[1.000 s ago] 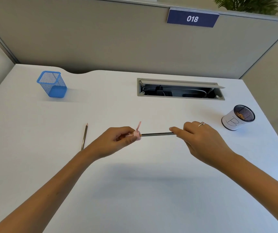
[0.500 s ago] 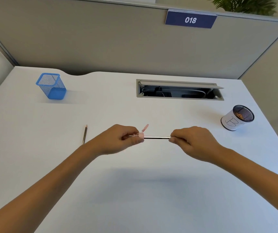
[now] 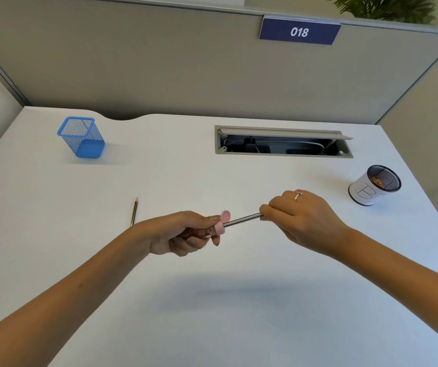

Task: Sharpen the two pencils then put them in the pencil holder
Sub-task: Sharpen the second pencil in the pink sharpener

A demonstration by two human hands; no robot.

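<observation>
Above the white counter (image 3: pixel 239 327), the left hand (image 3: pixel 183 233) grips a pink sharpener (image 3: pixel 219 226) while the right hand (image 3: pixel 302 218) pinches the pencil (image 3: pixel 241 219) entering it; another pencil (image 3: pixel 133 211) lies nearby, the blue holder (image 3: pixel 82 137) far left.

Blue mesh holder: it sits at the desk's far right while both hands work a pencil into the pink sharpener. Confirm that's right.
Wrong side. The head view shows the blue mesh holder at the desk's far left. The left hand grips the pink sharpener; the right hand holds the pencil.

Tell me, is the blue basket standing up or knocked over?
Standing up. The blue basket sits on its solid base on the desk, open rim facing up. No pencils show inside it.
</observation>
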